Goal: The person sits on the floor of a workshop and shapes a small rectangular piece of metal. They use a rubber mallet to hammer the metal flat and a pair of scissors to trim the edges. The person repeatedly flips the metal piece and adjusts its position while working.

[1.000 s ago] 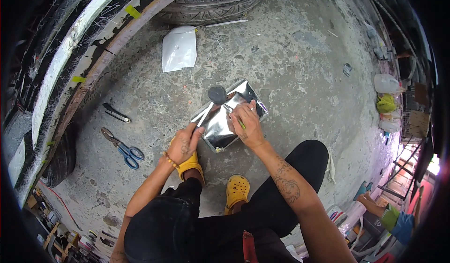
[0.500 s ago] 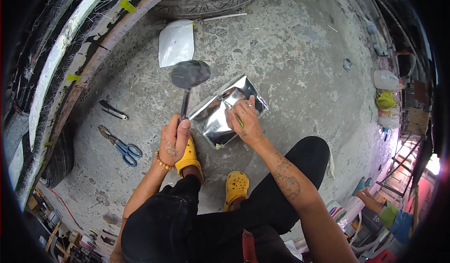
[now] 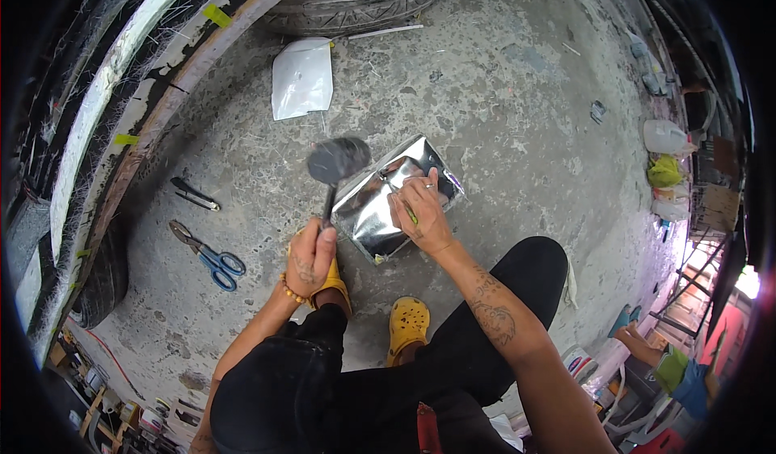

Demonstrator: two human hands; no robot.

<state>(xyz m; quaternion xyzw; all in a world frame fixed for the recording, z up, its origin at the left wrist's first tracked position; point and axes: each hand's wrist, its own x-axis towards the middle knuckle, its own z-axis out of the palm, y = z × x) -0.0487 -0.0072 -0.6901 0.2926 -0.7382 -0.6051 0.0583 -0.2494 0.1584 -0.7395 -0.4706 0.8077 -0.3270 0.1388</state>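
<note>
My left hand is closed round the handle of a mallet with a black head. The head is blurred and hangs over the left edge of a shiny silver metal sheet, which lies aslant on the concrete floor with folded edges. My right hand rests on the sheet, its fingers closed on a slim tool whose green end shows by the palm. The rest of that tool is mostly hidden, so its exact kind is unclear.
Left on the floor lie blue-handled snips and a black cutter knife. A white sheet and a tyre are farther off. A large curved panel borders the left; another person's legs show at right.
The mallet head has come down and slightly right, nearer the metal sheet. My left hand has dropped a little with it. My right hand stays almost where it was.
</note>
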